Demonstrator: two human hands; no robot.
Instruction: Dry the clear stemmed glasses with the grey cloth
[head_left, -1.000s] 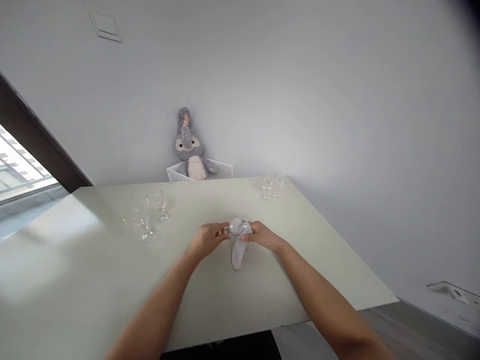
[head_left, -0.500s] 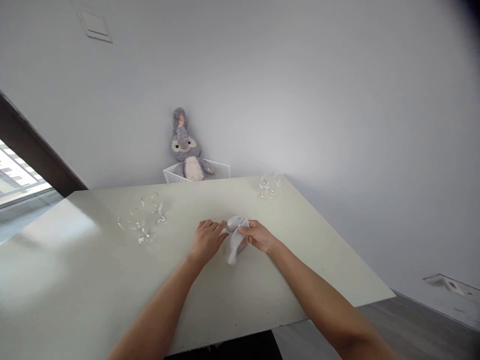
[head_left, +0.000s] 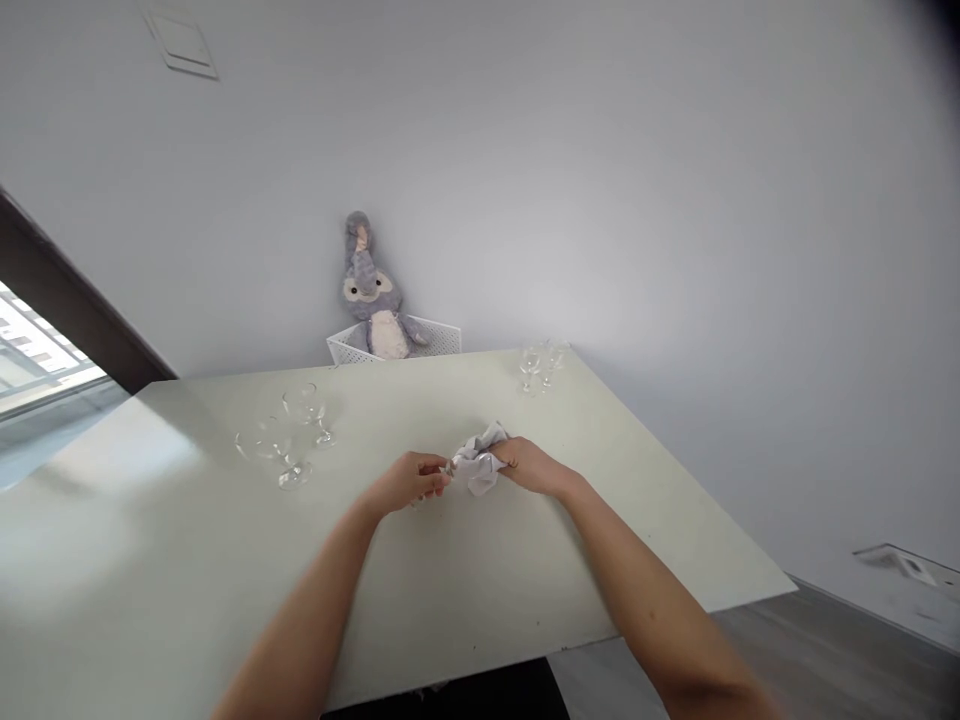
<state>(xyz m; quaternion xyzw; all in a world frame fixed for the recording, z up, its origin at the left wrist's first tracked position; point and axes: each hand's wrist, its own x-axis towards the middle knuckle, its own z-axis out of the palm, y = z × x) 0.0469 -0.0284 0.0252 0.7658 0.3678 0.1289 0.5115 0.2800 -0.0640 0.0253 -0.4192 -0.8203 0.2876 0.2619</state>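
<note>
Cloth [head_left: 484,480] bunches over most of a stemmed glass [head_left: 448,467] between your two hands, above the middle of the pale table [head_left: 465,590]; whether the glass touches the tabletop is hard to tell. Your left hand [head_left: 409,482] pinches the slim end of it, thumb and fingers nearly together. Your right hand [head_left: 532,466] is closed on the cloth, its fingertips buried in the folds, so you cannot see how far they curl or whether cloth goes inside the bowl.

Expect the glass to be light, stiff, smooth and easily broken, with the stem likely the weakest part. Hold it low on the stem or around the bowl through the cloth, and avoid twisting one against the other. The cloth looks soft and limp, and should give grip.

To your left stand a nearer glass [head_left: 282,452] and a farther glass [head_left: 313,415], close enough for your left forearm to catch. Another pair of glasses [head_left: 531,368] stands at the far right corner. Beyond the far edge, a plush toy [head_left: 379,300] sits in a white basket [head_left: 347,348], out of your way.
</note>
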